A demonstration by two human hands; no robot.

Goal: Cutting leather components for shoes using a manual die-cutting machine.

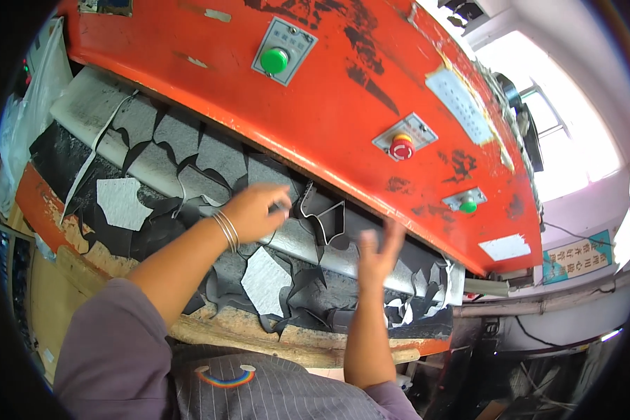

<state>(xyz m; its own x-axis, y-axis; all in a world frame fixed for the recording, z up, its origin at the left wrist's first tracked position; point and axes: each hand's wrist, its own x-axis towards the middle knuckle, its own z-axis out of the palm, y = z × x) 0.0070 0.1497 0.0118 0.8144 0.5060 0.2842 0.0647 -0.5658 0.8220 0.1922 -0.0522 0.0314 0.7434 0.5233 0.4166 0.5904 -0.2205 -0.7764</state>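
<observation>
Left hand [255, 210] curls its fingers onto the metal die [323, 213]; right hand [378, 253] hovers spread, holding nothing, above the grey sheet [189, 157].

The left hand [255, 212] rests its fingers on a dark metal cutting die [322, 215] standing on grey sheet material [220, 157] under an orange press head [343, 91]. The right hand [379, 253] hovers open just beside it, above cut scraps [264, 280].

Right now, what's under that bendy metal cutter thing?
The metal cutter sits on grey sheet material with shapes cut out; the left hand touches its edge. What lies beneath that sheet is covered.
</observation>
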